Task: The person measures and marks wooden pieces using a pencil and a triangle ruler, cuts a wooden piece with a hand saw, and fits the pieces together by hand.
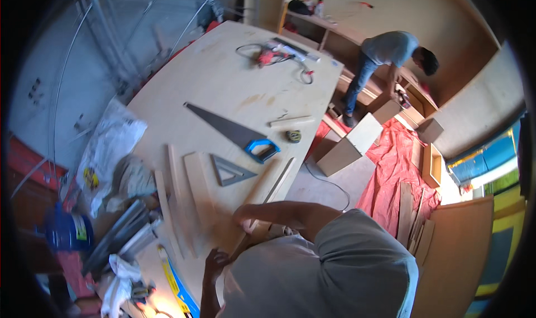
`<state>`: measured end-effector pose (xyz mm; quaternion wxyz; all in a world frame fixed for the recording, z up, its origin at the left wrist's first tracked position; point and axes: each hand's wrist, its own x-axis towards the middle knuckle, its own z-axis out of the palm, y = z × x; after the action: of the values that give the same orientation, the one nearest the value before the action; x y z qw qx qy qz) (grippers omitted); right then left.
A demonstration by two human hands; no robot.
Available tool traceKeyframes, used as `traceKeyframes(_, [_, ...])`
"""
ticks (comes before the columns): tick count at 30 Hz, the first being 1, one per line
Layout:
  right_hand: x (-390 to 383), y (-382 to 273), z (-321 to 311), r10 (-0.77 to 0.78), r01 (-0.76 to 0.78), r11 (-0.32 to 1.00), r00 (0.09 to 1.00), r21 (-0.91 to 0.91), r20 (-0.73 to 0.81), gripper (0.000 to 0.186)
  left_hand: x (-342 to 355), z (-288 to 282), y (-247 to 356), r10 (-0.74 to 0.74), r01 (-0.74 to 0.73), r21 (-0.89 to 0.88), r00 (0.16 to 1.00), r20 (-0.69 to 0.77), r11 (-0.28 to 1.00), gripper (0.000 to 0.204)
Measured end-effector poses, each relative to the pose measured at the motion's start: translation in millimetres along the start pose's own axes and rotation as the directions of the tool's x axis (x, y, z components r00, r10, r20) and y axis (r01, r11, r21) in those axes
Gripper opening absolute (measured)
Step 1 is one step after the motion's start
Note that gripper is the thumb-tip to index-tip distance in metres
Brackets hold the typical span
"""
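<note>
A wooden strip is positioned at the right edge of the table, touched by the curled right hand. The left hand is held half-curled nearby; neither grip can be confirmed.

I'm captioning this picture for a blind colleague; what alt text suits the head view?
A right hand is at a long wood strip on a worktable, the left hand nearby. Beyond lie a set square, blue-handled handsaw and tape measure; at upper right, another person bends over a wooden box.
</note>
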<state>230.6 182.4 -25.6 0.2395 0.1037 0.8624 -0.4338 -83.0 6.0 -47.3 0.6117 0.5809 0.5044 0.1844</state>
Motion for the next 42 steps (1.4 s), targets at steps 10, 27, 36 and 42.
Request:
traceKeyframes(10, [-114.5, -92.3, -34.4, 0.382, -0.384, 0.923, 0.919, -0.01, -0.098, 0.069, -6.9, 1.7, 152.9, -0.041, 0.043, 0.073, 0.999, -0.019, 0.996, 0.078])
traceKeyframes(27, [-95.2, -148.0, -54.5, 0.215, -0.321, 0.935, 0.851, -0.151, -0.48, 0.055, -65.5, -25.2, 167.3, 0.389, -0.234, 0.416, 0.857, -0.338, 0.879, 0.067])
traceKeyframes(36, [-85.2, -152.6, -51.6, 0.214, -0.311, 0.938, 0.864, -0.15, -0.456, 0.054, -63.0, -19.7, 181.6, 0.363, -0.152, 0.62, 0.903, -0.229, 0.77, 0.056])
traceKeyframes(42, [-71.6, -174.1, -58.8, 0.21, -0.287, 0.951, 0.874, -0.117, -0.438, 0.064, -36.7, 25.7, 183.1, 0.363, -0.033, 0.732, 0.883, -0.298, 0.68, 0.054])
